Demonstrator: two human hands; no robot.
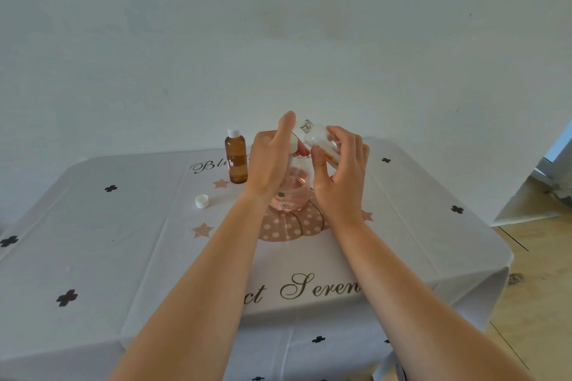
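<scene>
A clear bottle of pink liquid (292, 195) stands on the table at the centre. My left hand (272, 158) covers its top and grips the white cap (293, 143), thumb raised. My right hand (340, 170) holds a small clear bottle (318, 138), tilted with its open neck pointing up and left, close to the white cap. The small bottle's lower part is hidden behind my fingers.
An amber bottle with a white cap (236, 158) stands to the left of my hands. A loose white cap (202, 201) lies on the white printed tablecloth (123, 226). A white wall rises behind the table; wooden floor (538, 272) shows at the right.
</scene>
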